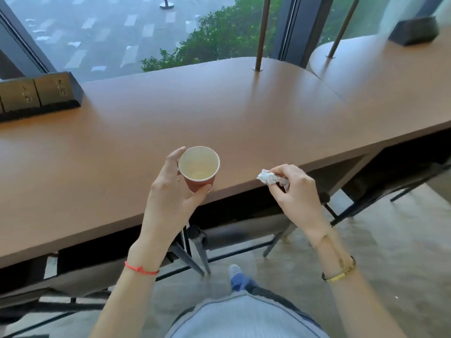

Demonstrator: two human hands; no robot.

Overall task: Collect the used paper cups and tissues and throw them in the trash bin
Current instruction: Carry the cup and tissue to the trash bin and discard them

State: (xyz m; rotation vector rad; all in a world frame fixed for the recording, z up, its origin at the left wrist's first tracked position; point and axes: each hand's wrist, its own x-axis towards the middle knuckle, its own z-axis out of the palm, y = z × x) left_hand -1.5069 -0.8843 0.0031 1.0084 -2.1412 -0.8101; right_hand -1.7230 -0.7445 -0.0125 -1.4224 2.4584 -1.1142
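Left-hand fingers (176, 157) and thumb curl round a red paper cup (199, 170), the left hand (168, 191) holding it upright over the near edge of the brown counter (170, 113), likely so the yellowish dregs at the bottom don't spill. To the right of those fingers, right-hand fingertips (278, 170) pinch a crumpled white tissue (271, 178); the right hand (296, 189) hangs just past the counter edge, the wad sticking out toward the cup. Both items look collected; carrying them to the bin is what's left. No trash bin in view. Far left of the fingers: black socket box (39, 93). Beyond: two thin posts, window. Below: chair frames (195, 250) under the counter, possible snag when stepping back.
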